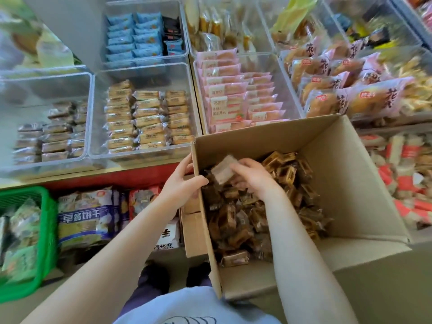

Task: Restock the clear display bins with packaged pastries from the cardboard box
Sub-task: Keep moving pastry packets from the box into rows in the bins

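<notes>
Right hand (251,177) pinches a pastry (224,169) over the box (350,183); left hand (184,183) grips the box wall. Risk: loose pinch on slick wrapper, pastry slips before reaching the bin (140,157).

Bare forearms, pale blue shirt (196,305) with dark line print, dark navy trousers (149,284)
</notes>
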A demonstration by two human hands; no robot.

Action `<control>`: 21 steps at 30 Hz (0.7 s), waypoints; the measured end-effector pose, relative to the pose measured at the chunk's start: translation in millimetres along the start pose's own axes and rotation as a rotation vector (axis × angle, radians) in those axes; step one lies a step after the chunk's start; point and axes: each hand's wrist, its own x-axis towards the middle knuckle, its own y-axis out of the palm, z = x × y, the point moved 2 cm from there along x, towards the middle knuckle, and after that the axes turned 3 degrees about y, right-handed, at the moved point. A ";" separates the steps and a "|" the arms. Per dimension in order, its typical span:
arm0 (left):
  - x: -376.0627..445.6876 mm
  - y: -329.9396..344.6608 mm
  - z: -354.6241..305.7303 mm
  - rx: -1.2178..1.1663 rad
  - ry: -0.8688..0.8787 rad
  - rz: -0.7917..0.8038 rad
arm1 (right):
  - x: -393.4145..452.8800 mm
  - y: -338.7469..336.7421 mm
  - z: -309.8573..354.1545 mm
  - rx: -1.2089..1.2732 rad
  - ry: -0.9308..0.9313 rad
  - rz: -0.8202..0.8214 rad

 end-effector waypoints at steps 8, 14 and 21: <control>-20.3 -27.8 -66.9 -0.119 0.263 0.013 | -78.5 27.3 86.4 0.245 -0.341 0.098; -24.1 -86.5 -68.6 -0.422 0.218 0.102 | -91.2 89.5 115.9 0.027 -0.442 0.186; -21.2 -203.4 -43.3 -0.479 -0.075 0.114 | -67.3 207.4 159.2 -0.266 -0.538 0.107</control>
